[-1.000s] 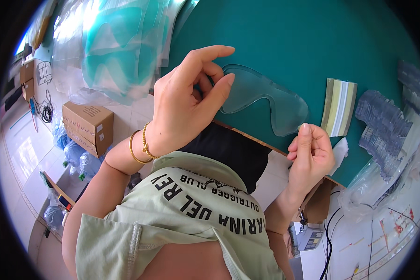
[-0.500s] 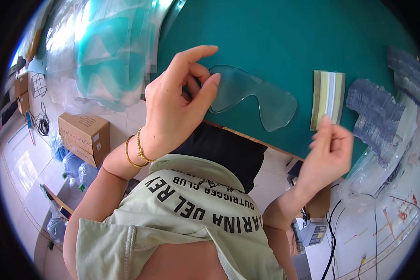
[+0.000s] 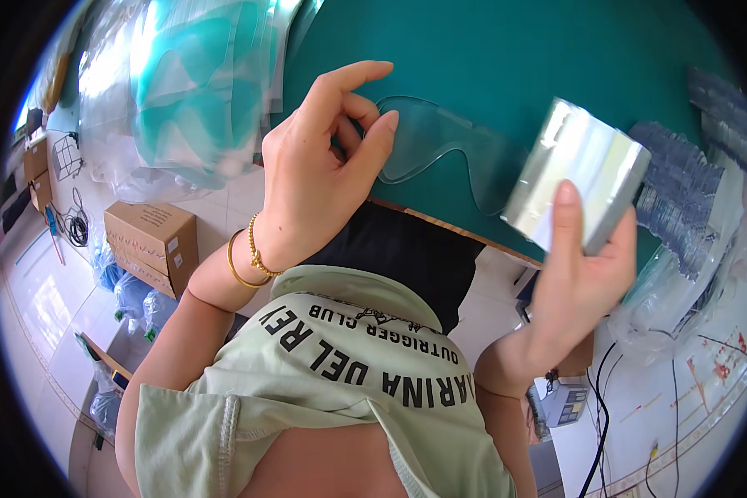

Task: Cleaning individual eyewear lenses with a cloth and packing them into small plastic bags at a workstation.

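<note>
Striped packet shifted; lifted and tilted by the right hand

Half a second earlier it lay flat on the teal desk, right fingers at its near end; now those fingers grasp it, thumb pressed on the pale, shiny face, the others around the near right edge; its silvery side shows.

Clear lens lies on the desk, just right of the left thumb, between the two sets of fingers; nose notch faces the wearer; the packet overlaps its far right end in this view.

Left hand hardly changed; index extended, thumb apart from it, remaining fingers curled, all at the lens's left end; cannot tell whether they pinch it; gold bracelets on that wrist.

Clear plastic sheets left of the left fingers, teal showing through; cardboard box on the floor, farther left and nearer the body than those fingers; grey-blue stacked strips right of the right fingers, clear plastic film beside them; black cables nearer the body than the right fingers.
</note>
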`<control>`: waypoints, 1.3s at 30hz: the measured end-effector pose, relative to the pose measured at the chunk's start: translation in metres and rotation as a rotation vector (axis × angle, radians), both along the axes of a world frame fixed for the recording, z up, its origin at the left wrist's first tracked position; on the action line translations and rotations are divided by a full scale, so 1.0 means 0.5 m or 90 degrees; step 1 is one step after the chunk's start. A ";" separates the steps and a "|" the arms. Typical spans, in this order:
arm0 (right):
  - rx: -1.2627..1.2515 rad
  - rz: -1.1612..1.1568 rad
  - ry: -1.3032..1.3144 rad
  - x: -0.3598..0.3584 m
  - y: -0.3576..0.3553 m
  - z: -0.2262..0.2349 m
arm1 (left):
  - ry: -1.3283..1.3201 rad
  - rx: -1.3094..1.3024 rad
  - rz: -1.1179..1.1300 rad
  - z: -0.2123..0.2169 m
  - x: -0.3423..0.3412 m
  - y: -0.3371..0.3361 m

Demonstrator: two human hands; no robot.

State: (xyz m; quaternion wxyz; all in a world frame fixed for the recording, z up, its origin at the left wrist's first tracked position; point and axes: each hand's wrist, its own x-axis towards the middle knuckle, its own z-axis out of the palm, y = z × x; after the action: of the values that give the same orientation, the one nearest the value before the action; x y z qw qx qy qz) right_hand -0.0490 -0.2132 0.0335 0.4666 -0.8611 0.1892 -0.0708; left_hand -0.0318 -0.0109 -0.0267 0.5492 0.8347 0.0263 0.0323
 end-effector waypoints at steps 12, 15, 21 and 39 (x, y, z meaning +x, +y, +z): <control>-0.317 0.017 0.140 -0.017 -0.038 -0.022 | 0.002 0.005 0.004 0.001 -0.002 0.003; -0.054 0.008 -0.071 -0.031 -0.050 -0.038 | 0.003 0.009 0.000 0.005 -0.003 0.002; -0.021 0.054 0.036 -0.030 -0.027 -0.049 | -0.009 -0.064 -0.037 0.023 0.002 -0.004; 0.069 0.084 -0.050 0.016 -0.051 -0.045 | 0.089 -0.181 -0.014 0.041 -0.009 0.015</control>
State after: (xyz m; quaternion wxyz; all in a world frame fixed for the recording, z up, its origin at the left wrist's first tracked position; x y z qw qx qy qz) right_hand -0.0409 -0.2386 0.0109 0.5232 -0.8418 0.1172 -0.0631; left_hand -0.0361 -0.0033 -0.0064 0.6591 0.7488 0.0598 -0.0359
